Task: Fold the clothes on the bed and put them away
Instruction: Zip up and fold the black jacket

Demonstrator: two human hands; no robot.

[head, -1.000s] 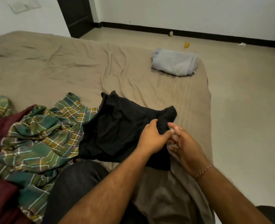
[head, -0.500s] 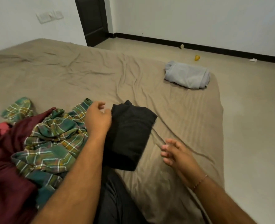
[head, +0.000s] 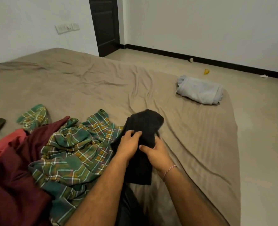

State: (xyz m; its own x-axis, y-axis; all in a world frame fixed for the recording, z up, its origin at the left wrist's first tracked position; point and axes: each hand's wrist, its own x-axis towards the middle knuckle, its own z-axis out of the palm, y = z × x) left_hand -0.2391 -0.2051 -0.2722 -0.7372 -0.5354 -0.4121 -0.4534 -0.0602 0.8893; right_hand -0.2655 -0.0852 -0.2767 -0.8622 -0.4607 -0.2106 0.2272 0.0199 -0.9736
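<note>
Since half a second ago the right hand (head: 158, 152) has come in from the bare sheet to join the left hand (head: 128, 144) on the black garment (head: 144, 126). Both now grip the folded black cloth, fingers curled into it, at the near middle of the bed (head: 200, 144). Wrinkled sheet lies open to the right as far as the bed's edge. Just left, touching the black cloth, sprawls the plaid shirt (head: 73, 152), with the maroon garment (head: 16, 176) over its left side. A folded grey garment (head: 199, 91) sits well apart at the far right corner.
</note>
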